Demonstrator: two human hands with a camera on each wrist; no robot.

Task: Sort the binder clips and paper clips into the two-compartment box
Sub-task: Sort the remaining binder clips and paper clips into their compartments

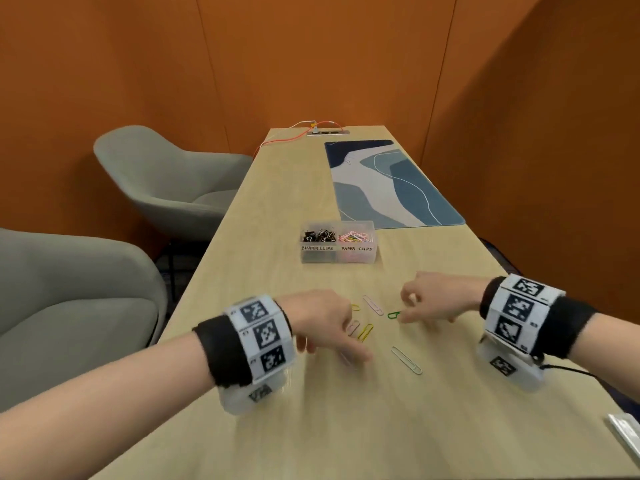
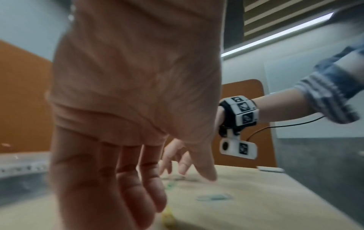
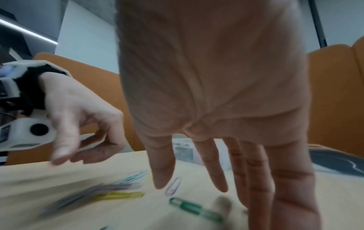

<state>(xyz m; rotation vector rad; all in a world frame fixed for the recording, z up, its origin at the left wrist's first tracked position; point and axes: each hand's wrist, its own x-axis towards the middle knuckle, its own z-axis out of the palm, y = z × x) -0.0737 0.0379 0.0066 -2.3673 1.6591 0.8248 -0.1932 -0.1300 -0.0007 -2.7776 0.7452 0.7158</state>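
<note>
a person's left hand and right hand are reaching, fingers loose and holding nothing, toward the few paper clips lying at lower centre of the table; the box at centre is already holding both kinds, so the sorting looks nearly done.

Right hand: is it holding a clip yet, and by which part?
Nothing is held. The right hand hovers with fingers spread over the green paper clip, which lies on the table.
</note>
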